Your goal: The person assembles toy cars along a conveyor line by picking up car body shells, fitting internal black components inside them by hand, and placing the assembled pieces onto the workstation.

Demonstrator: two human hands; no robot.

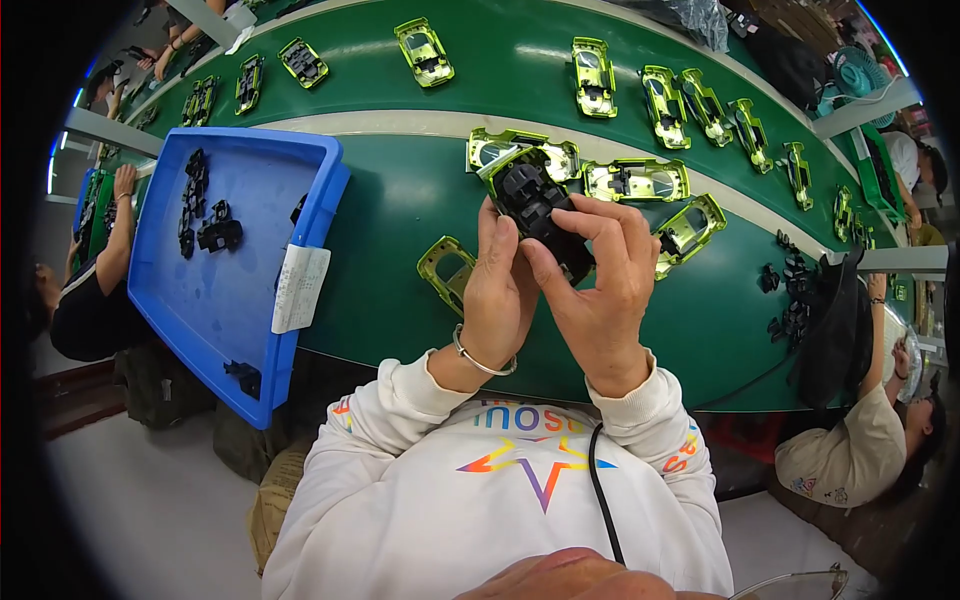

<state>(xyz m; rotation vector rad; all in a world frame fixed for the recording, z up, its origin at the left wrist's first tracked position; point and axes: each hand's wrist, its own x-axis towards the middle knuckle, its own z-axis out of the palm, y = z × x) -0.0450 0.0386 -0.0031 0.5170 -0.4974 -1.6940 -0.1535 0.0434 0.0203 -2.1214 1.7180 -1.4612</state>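
Note:
Between my hands is a black plastic toy car interior (535, 200), with moulded seats facing up. My left hand (497, 280) grips its near left side, thumb along the edge. My right hand (605, 275) closes on its right side, thumb and fingers pressed against it. Just beyond lies a lime-green toy car body shell (495, 147), partly hidden by the black part. Another green shell (637, 180) rests to its right, and a third (690, 235) sits near my right fingers. Left of my left wrist is one more green shell (447, 272), partly covered by my hand.
A blue tray (325, 190) holding some black parts stands at left, a paper label on its rim. Several green car shells (425, 52) lie along the far green belt. Loose black parts (795, 295) are heaped at right. Other people (860, 430) sit on both sides.

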